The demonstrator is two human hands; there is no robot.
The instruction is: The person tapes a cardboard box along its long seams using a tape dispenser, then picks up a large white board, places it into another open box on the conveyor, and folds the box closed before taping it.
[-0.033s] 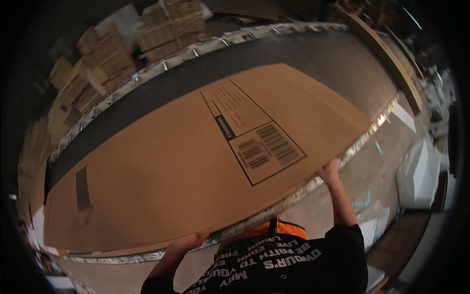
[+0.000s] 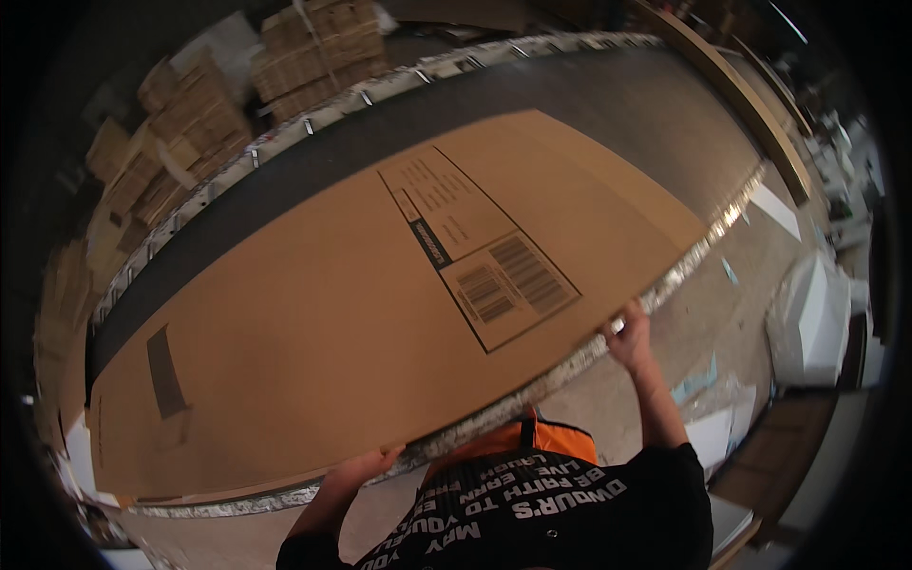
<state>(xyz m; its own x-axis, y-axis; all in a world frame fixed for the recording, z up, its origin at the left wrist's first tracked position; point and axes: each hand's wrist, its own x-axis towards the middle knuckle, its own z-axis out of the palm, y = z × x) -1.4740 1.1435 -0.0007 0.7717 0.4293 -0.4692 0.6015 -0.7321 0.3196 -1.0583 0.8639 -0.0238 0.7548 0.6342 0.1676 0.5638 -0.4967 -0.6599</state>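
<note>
A large, flat brown cardboard box (image 2: 313,332) lies slanted across a long dark table (image 2: 655,104). On its top are a printed label (image 2: 484,256) with barcodes and a dark tape strip (image 2: 166,370) near the left end. My left hand (image 2: 366,465) is closed at the near edge, its fingertips touching the cardboard. Farther right, my right hand (image 2: 629,337) curls at the same edge, with a small gap showing between thumb and fingers. The undersides of both grips are hidden.
Silver wrapping (image 2: 689,261) lines the table's near rim. Beyond the far side stand stacks of strapped cardboard (image 2: 318,57). A long brown beam (image 2: 731,85) crosses the right end. White wrapped pieces (image 2: 812,323) and plastic scraps (image 2: 698,380) lie on the floor at right.
The whole view has shifted slightly. Near my right hand, the box's edge sits a little farther in from the silver rim, and that hand's thumb and fingers look more parted.
</note>
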